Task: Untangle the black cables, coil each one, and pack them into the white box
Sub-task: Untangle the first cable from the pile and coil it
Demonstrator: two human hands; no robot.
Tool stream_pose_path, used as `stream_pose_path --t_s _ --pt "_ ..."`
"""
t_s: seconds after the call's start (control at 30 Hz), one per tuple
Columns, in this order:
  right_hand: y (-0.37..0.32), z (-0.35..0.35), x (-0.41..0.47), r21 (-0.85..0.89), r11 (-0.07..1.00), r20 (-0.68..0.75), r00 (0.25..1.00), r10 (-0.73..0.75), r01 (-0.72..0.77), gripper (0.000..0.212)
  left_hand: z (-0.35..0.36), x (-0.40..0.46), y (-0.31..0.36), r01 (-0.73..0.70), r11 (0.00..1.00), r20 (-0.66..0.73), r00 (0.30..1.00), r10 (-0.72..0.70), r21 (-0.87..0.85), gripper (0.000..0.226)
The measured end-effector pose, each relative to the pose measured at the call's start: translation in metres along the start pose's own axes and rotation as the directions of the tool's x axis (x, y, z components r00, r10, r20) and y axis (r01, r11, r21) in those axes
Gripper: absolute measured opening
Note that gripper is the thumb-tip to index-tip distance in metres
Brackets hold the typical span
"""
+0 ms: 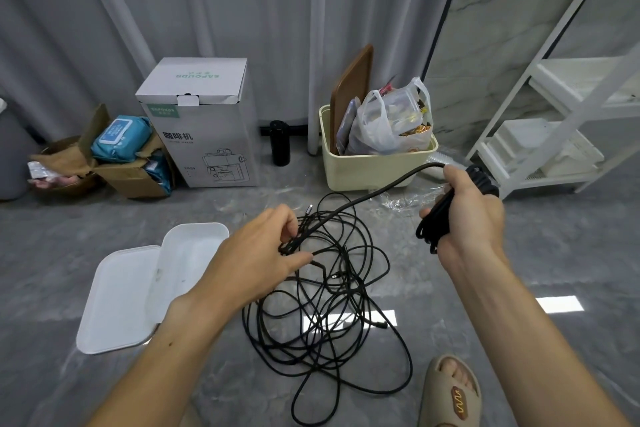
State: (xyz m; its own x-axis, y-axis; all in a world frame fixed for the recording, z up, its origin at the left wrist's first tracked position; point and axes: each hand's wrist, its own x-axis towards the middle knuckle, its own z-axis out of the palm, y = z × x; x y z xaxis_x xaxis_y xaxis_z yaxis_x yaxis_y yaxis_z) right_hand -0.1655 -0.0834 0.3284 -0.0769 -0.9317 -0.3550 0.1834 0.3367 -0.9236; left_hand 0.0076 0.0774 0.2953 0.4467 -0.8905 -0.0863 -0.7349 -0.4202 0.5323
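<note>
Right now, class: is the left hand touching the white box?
Apart. The head view shows the left hand pinching the tangled black cables, with bare grey floor visible between it and the white box.

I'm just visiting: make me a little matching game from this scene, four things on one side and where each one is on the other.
Things:
1. Tangled black cables
2. Coiled black cable bundle
3. Open white plastic box
4. Clear plastic bag

Places:
A. in the cream bin
B. held in the right hand
C. loose on the grey floor
D. on the floor beside the left forearm

Pairs: 1-C, 2-B, 3-D, 4-A
</note>
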Motion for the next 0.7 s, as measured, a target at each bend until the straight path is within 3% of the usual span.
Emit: stream_pose_path --t_s 0.2,0.3,0.43,0.5,0.57,0.7 --pt "-0.007 -0.003 0.003 0.049 0.999 -0.005 1.000 -0.023 0.024 0.017 -0.003 0.002 -0.006 0.023 0.994 0.031 0.999 -0.026 0.103 0.031" --pt "-0.008 -0.003 0.003 0.063 0.998 -0.005 1.000 -0.025 0.025 0.017 -0.007 0.001 -0.008 0.055 0.995 0.147 0.988 -0.042 -0.086 0.016" --pt "-0.009 -0.003 0.003 0.078 0.997 -0.003 1.000 -0.021 0.021 0.013 -0.016 0.001 -0.009 0.094 0.949 0.290 0.957 -0.003 -0.301 0.023" --pt "-0.009 -0.004 0.002 0.075 0.997 0.002 1.000 -0.027 0.027 0.014 -0.018 0.001 -0.009 0.089 0.942 0.200 0.980 -0.024 -0.324 0.023" --pt "-0.010 -0.004 0.002 0.072 0.997 0.009 0.999 -0.031 0.030 0.016 -0.018 0.001 -0.007 0.048 0.971 0.025 0.999 -0.043 -0.233 0.025" --pt "-0.010 -0.003 0.001 0.044 0.999 0.047 0.999 0.002 -0.004 0.019 -0.015 0.002 -0.004 -0.068 0.994 -0.319 0.947 0.037 -0.087 0.034"
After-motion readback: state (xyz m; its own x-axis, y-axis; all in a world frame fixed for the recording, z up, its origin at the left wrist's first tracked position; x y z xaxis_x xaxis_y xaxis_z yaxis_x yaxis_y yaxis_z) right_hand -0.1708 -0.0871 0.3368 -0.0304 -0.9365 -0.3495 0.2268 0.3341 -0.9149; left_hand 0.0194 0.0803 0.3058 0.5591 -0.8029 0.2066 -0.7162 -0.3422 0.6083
